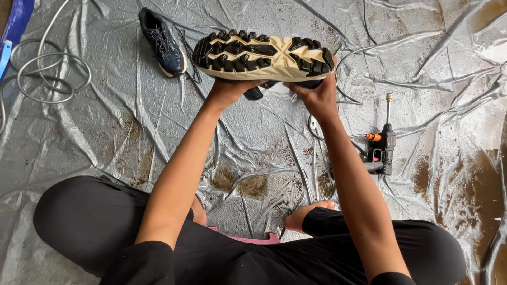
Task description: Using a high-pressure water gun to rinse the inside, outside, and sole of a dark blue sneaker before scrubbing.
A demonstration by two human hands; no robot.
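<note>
The shoe is held up off the floor with its sole turned toward the camera: a cream sole with black lugged tread blocks, its length running across the view, its dark upper hidden underneath except for a bit showing below the sole's lower edge. The left hand has its grip clamped on the underside of the shoe toward its left end, fingers tucked out of sight beneath the sole. The right hand is clamped on the shoe toward its right end, fingers curled up behind the sole's edge.

Just left of the held shoe, and apart from it, a second shoe lies on the floor, dark navy with a pale sole edge and loose laces trailing toward the held one. Below and to the right of the held shoe, well apart, a black spray gun with an orange part and a brass-tipped nozzle lies on the floor, a thin hose running from it back toward the held shoe. Far left of the held shoe lies a coiled grey hose.

All of it rests on a crumpled silver plastic sheet spread over the floor, streaked with brown mud, heaviest at the right. Below the held shoe are the person's crossed legs in black trousers, bare feet showing, over a pink seat.
</note>
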